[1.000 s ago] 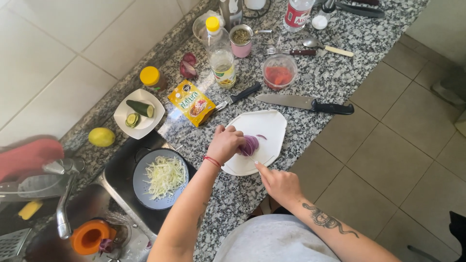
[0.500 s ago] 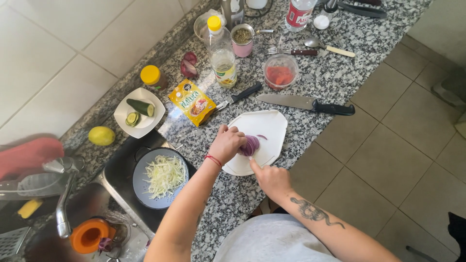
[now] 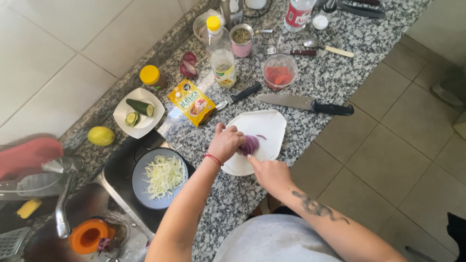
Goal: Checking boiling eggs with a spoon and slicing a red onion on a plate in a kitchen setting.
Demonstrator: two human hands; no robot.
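Your left hand [image 3: 226,142] is cupped over the red onion [image 3: 249,144], fingers curled down and pinning it on the white board [image 3: 264,127]. The onion sits near the middle of the board, its cut layers showing toward your right side; it is too rounded and too covered to give a clear long axis. Your right hand [image 3: 270,171] rests at the board's near edge, just beside the onion, fingers bent in a narrow grip; you cannot tell what, if anything, is in it. A loose purple sliver [image 3: 260,137] lies just past the onion. The big knife [image 3: 305,103] lies on the bench [image 3: 335,73] beyond the board, well apart from both hands, blade pointing left, handle right.
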